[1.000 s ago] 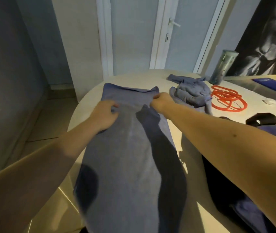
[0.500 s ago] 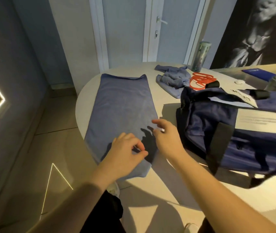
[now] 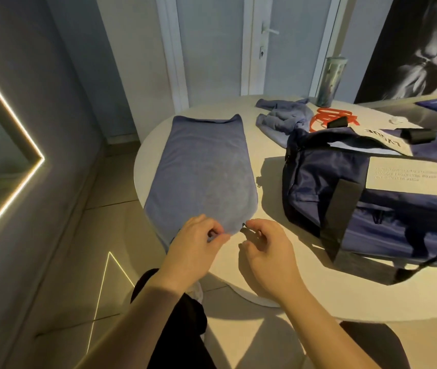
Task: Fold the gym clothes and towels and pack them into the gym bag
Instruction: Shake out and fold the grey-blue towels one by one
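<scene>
One round tabletop (image 3: 267, 150) carries navy gym bag (image 3: 371, 209), right; blue towel (image 3: 201, 169) flat beside it, apart. Cloth looks soft, light, limp: take near corners. Grip: left hand (image 3: 196, 249) pinches near hem; right hand (image 3: 267, 251) curled at corner, hold unclear.

Gym bag (image 3: 371, 209) cut off at right edge, label (image 3: 408, 175) print unreadable, towel (image 3: 204, 171) near edge hidden behind left hand (image 3: 196, 246) and right hand (image 3: 265, 251), grip unclear.
</scene>
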Demonstrator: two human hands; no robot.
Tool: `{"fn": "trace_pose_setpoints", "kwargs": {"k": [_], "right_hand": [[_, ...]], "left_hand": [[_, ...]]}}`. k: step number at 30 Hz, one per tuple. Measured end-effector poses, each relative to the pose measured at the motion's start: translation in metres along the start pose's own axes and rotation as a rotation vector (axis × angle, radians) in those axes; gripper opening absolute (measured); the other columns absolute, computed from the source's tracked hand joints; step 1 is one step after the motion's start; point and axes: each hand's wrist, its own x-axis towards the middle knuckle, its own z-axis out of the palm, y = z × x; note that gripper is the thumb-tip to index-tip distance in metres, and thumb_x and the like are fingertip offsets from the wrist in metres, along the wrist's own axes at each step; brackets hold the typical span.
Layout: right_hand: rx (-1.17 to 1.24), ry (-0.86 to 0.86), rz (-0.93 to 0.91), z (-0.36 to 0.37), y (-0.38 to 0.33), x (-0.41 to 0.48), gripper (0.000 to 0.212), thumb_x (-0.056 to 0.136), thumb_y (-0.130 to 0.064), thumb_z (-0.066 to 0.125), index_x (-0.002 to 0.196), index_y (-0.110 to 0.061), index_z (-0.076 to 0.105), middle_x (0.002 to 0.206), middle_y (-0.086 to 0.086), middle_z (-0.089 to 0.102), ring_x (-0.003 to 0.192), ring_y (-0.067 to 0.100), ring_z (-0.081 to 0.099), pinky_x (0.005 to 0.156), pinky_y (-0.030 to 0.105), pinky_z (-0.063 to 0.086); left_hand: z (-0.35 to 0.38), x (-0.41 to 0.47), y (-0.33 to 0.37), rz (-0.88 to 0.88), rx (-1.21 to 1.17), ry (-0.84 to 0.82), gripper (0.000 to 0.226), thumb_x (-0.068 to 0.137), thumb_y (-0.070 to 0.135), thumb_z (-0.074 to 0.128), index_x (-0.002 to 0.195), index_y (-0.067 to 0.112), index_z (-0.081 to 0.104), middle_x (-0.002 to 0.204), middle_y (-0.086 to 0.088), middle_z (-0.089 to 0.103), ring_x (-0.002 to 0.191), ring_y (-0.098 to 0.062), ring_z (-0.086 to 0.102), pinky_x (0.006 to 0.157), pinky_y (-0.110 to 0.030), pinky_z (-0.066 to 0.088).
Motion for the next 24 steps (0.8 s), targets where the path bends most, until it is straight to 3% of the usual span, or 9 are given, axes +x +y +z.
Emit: {"fn": "trace_pose_setpoints", "kwargs": {"k": [4, 8, 10, 15, 17, 20, 22, 24], "right_hand": [[-0.087, -0.034, -0.079, 0.005, 0.0, 0.0, 0.028, 0.081, -0.024, 0.079, 0.106, -0.028, 0.068, 0.11, -0.013, 0.06, 0.108, 0.006, 0.05, 0.087, 0.011, 0.037], [-0.135, -0.091, -0.126, 0.012, -0.003, 0.002, 0.034, 0.079, -0.035, 0.081, 0.111, -0.03, 0.07, 0.105, -0.012, 0.056, 0.104, 0.011, 0.049, 0.089, 0.027, 0.043], [-0.152, -0.121, -0.103, 0.016, -0.011, 0.006, 0.029, 0.078, -0.038, 0.08, 0.103, -0.029, 0.07, 0.1, -0.011, 0.055, 0.1, 0.012, 0.047, 0.087, 0.029, 0.043], [-0.129, -0.088, -0.152, 0.032, -0.019, 0.009, 0.007, 0.087, -0.029, 0.07, 0.08, -0.028, 0.066, 0.078, -0.011, 0.057, 0.089, 0.012, 0.046, 0.073, 0.032, 0.042], [-0.07, -0.067, -0.178, 0.034, -0.016, 0.006, 0.016, 0.088, -0.017, 0.064, 0.076, -0.028, 0.066, 0.073, -0.011, 0.057, 0.088, 0.01, 0.049, 0.069, 0.03, 0.041], [0.045, -0.039, -0.139, 0.03, -0.016, 0.006, 0.018, 0.091, -0.015, 0.064, 0.08, -0.028, 0.07, 0.081, -0.011, 0.059, 0.089, 0.008, 0.056, 0.07, 0.021, 0.042], [0.135, -0.015, -0.088, 0.028, -0.016, 0.005, 0.017, 0.09, -0.014, 0.066, 0.083, -0.028, 0.071, 0.089, -0.01, 0.061, 0.087, 0.008, 0.06, 0.072, 0.017, 0.046], [0.254, 0.004, -0.016, 0.026, -0.015, 0.005, 0.023, 0.088, -0.008, 0.067, 0.085, -0.03, 0.069, 0.096, -0.007, 0.065, 0.087, 0.011, 0.065, 0.077, 0.028, 0.054]], "left_hand": [[-0.008, -0.002, 0.004, -0.167, -0.195, 0.082, 0.016, 0.097, 0.033, 0.066, 0.085, 0.022, 0.067, 0.076, 0.01, 0.067, 0.073, -0.003, 0.061, 0.062, -0.017, 0.047], [-0.014, -0.002, 0.004, -0.198, -0.244, 0.085, 0.02, 0.099, 0.035, 0.062, 0.083, 0.024, 0.067, 0.073, 0.009, 0.067, 0.076, 0.001, 0.062, 0.06, -0.008, 0.045], [-0.013, -0.002, 0.003, -0.209, -0.276, 0.093, 0.022, 0.099, 0.036, 0.062, 0.083, 0.023, 0.068, 0.073, 0.007, 0.067, 0.076, -0.001, 0.062, 0.061, -0.009, 0.046], [-0.012, -0.002, 0.003, -0.23, -0.358, 0.082, 0.021, 0.099, 0.037, 0.062, 0.084, 0.023, 0.07, 0.077, 0.007, 0.069, 0.076, -0.003, 0.063, 0.064, -0.01, 0.047], [-0.013, -0.002, 0.005, -0.222, -0.394, 0.063, 0.02, 0.099, 0.037, 0.061, 0.085, 0.023, 0.069, 0.079, 0.007, 0.07, 0.076, -0.004, 0.064, 0.067, -0.013, 0.049], [-0.011, -0.004, 0.007, -0.212, -0.498, 0.007, 0.015, 0.094, 0.041, 0.067, 0.092, 0.027, 0.069, 0.082, 0.005, 0.071, 0.078, -0.006, 0.066, 0.075, -0.022, 0.053], [-0.009, -0.007, 0.007, -0.193, -0.54, -0.029, 0.023, 0.083, 0.049, 0.075, 0.096, 0.032, 0.068, 0.083, 0.004, 0.065, 0.076, -0.006, 0.06, 0.076, -0.028, 0.054], [-0.008, -0.009, 0.008, -0.175, -0.527, -0.056, 0.029, 0.076, 0.05, 0.081, 0.098, 0.035, 0.068, 0.082, 0.01, 0.059, 0.071, -0.003, 0.053, 0.071, -0.025, 0.052]]}}
